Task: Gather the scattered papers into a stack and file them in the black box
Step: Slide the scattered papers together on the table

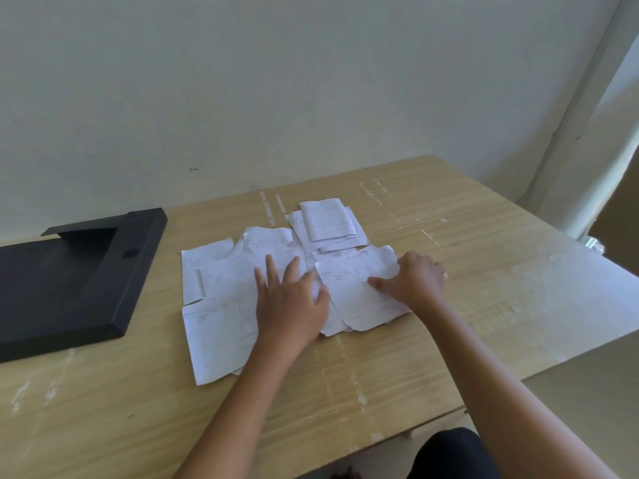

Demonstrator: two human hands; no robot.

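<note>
Several white printed papers (221,305) lie spread and overlapping in the middle of the wooden table. A smaller pile of folded sheets (326,223) sits at the far side of the spread. My left hand (290,299) rests flat on the middle papers with fingers apart. My right hand (411,278) lies on the right edge of the rightmost sheet (356,299), fingers curled on its margin; whether it pinches the sheet is unclear. The black box (69,281) lies flat and open at the table's left.
The wooden table (466,271) has its right edge close to my right hand and its near edge running diagonally below. A pale wall stands right behind the table. My dark-clothed knee (449,454) shows under the near edge.
</note>
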